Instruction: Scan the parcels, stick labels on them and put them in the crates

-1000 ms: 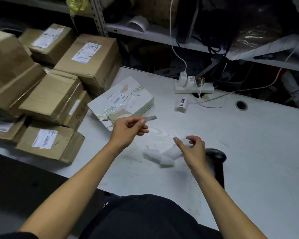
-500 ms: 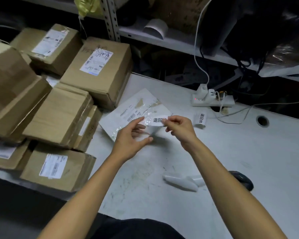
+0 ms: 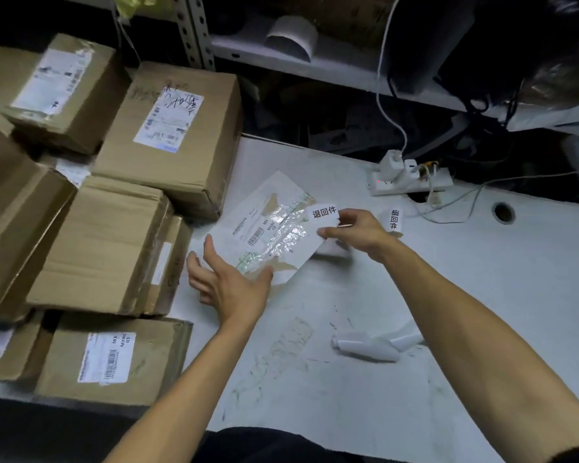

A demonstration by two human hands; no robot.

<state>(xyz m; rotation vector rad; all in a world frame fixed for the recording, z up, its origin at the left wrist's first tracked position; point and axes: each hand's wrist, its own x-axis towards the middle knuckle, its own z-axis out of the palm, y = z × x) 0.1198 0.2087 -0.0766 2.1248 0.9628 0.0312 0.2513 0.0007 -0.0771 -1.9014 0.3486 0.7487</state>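
Two hands work over a flat white parcel (image 3: 268,235) lying on the table (image 3: 482,295) beside stacked cardboard boxes (image 3: 114,228). The right hand (image 3: 355,232) pinches a printed label (image 3: 323,217) at the parcel's far corner; the left hand (image 3: 231,282), fingers spread and relaxed, rests at its near edge.

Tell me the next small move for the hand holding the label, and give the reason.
Probably lower the label onto the white parcel and press it flat. The right hand pinches the label right at the parcel's far right corner, printed side up, seemingly not yet stuck down, while the left hand lies open at the near edge, placed to steady it. A clear spot beside the barcode looks best.
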